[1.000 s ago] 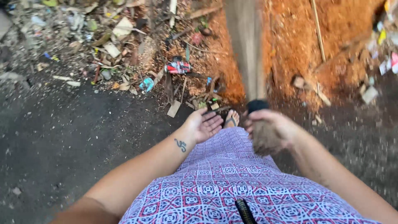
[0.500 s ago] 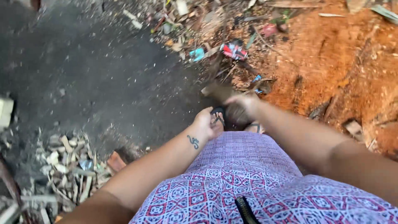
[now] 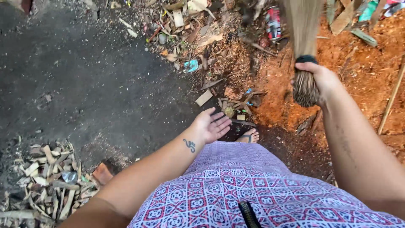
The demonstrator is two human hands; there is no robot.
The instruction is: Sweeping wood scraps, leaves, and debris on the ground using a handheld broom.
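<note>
- Your right hand is wrapped tight round the broom, fingers curled just below its black binding band.
- The broom's bristles fan away from you toward the top edge, blurred, over the orange dirt; its stubby bound end pokes out under your fist.
- Your left hand hangs free, palm up, fingers spread wide and holding nothing, out over the dark ground.
- A small dark tattoo shows on that left wrist.
- Just past your left fingertips, one foot in a sandal peeks out from under your patterned dress.
- Ahead of the foot lies a scatter of wood scraps, running into the litter up top: leaves, chips, a blue wrapper.
- A red can sits just left of the bristles.
- A thin stick leans across the dirt at the far right.
- Down at your lower left, a pile of split wood with a brick piece at its edge.
</note>
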